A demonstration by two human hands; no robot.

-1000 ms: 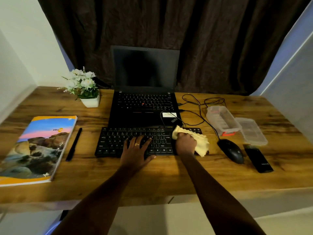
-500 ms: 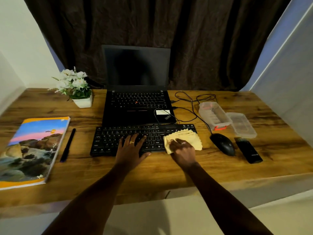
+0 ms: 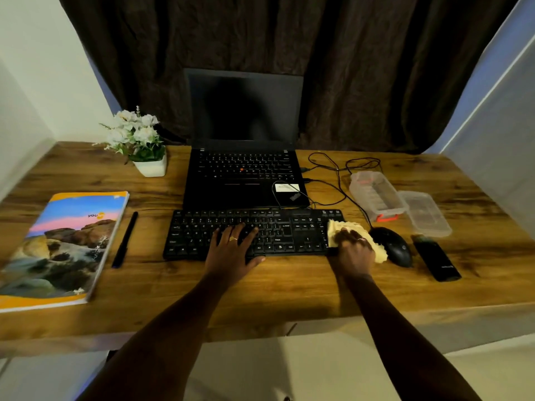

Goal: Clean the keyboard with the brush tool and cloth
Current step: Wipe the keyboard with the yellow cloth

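Inspection, head view. The keyboard [image 3: 278, 233] lies square to the near edge of the table [image 3: 289, 287], directly in front of the open laptop [image 3: 243, 180]. Its far edge is just beside the laptop's front edge.

My left grip [image 3: 231, 253] rests on the middle keys with fingers straight and spread apart and the thumb over the keyboard's near edge. It holds nothing. My right grip [image 3: 354, 250] is at the keyboard's right end, fingers curled down and clamped on the yellow cloth [image 3: 337, 228], which is bunched under the palm. Part of the cloth lies on the number-pad corner and part spills off the right edge onto the wood.

Room to move, right side: the cloth's outer fold is just beside the black mouse [image 3: 393, 246]; I cannot tell whether they touch. The mouse cable [image 3: 333, 180] runs past the keyboard's far right corner toward the laptop. Right of the mouse lies a slim black object [image 3: 437, 260]. Beyond these is a clear plastic box [image 3: 375, 195] with its lid [image 3: 425, 214] alongside.

Left side: a black pen [image 3: 125, 240] lies near the keyboard's left edge, apart from it. A book [image 3: 63, 244] sits further left. A potted white flower [image 3: 150, 167] stands beside the laptop's left edge.

A broad band of bare wood runs between the keyboard's near edge and the table's near edge, crossed only by both forearms.
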